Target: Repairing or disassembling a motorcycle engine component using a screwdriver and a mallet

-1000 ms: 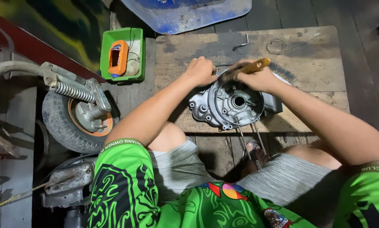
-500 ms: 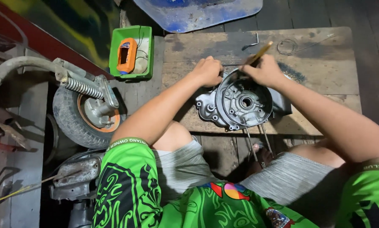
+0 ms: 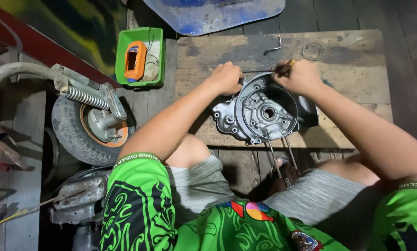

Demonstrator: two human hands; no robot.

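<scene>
Head view: grey, round-bored engine casing [image 3: 264, 114] steadied by clenched left hand [image 3: 226, 78]; right hand [image 3: 301, 76] fingers grasp a yellow-handled tool [image 3: 284, 68].

Probably a small repair workshop, engine case [image 3: 264, 111] on a worn wooden board [image 3: 352, 69], scooter wheel [image 3: 85, 123] and spring [image 3: 85, 97] at its left edge, plank floor

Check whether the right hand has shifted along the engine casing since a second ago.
Yes. The right hand with its yellow-handled tool has moved from the engine casing's near right side toward its far rim, away from the person.
</scene>
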